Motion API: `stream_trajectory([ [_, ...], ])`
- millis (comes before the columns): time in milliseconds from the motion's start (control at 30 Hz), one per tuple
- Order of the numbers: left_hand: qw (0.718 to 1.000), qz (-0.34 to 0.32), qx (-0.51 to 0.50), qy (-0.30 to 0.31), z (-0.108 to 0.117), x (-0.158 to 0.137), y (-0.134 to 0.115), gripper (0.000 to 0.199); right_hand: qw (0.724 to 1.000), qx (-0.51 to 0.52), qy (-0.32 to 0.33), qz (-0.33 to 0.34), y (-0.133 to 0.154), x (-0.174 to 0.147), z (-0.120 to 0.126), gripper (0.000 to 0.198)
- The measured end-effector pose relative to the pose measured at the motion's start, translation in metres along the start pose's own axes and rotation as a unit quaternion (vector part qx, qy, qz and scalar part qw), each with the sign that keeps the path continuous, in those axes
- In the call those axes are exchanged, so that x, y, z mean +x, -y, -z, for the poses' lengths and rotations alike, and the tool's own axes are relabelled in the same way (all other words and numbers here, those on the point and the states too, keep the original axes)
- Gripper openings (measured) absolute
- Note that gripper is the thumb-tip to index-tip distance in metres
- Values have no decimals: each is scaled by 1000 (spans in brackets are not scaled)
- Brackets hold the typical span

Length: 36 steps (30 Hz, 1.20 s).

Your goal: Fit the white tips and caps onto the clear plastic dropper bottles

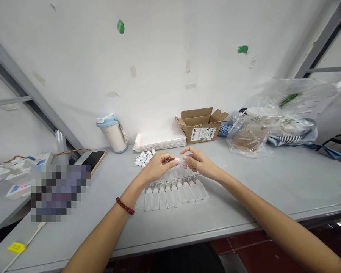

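Observation:
Above the rows of bottles, my left hand [160,163] and my right hand [197,161] meet at one small translucent plastic bottle [182,162]. The right fingers are closed round its body, with the index finger raised. My left thumb and fingers pinch its near end, where a thin pale strand shows; the exact part in the pinch is partly hidden. Below lies a row of similar clear bottles [169,197] with thin curved strands at their tops. Another row is partly covered by my hands. Beside my left hand is a pile of small white caps [143,158].
Behind the hands are a stack of white trays or sheets [161,141] and an open cardboard box [203,129]. A tumbler [113,134] stands left of them. Clear plastic bags [250,136] lie at right; a phone [98,161] and cable [31,239] at left.

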State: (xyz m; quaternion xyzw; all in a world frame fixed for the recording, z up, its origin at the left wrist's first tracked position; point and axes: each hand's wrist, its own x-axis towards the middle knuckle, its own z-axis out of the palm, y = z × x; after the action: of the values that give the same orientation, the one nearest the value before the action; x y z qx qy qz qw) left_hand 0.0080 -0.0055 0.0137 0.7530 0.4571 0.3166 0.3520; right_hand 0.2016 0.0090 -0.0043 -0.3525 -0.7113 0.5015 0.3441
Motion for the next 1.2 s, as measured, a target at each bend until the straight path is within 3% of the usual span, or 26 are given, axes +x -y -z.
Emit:
stream_trajectory([
  [133, 1000, -22, -12, -13, -2, -2, -6, 26, 999, 44, 7, -14, 4, 1, 1, 29],
  [333, 998, 35, -53, -6, -6, 0, -6, 32, 1000, 0, 5, -1, 6, -1, 0, 28],
  [500, 982, 87, -160, -45, -5, 3, -1, 37, 977, -160, -90, 111, -3, 2, 0, 28],
  [667, 970, 126, -205, -31, -2, 3, 1, 41, 932, -258, -132, 217, -10, 5, 2, 24],
  [767, 969, 130, -208, -23, -3, 2, 0, 38, 914, -289, -142, 245, -11, 6, 3, 23],
  [900, 965, 138, -220, -26, -6, 2, -1, 40, 922, -286, -122, 231, -8, 4, 1, 24],
  [1100, 975, 73, -208, -40, -5, -1, -6, 31, 970, -190, -98, 118, 2, -2, 0, 32],
  [1200, 978, 73, -194, -35, -2, -2, -10, 29, 982, -142, -83, 92, 5, -3, 2, 34],
])
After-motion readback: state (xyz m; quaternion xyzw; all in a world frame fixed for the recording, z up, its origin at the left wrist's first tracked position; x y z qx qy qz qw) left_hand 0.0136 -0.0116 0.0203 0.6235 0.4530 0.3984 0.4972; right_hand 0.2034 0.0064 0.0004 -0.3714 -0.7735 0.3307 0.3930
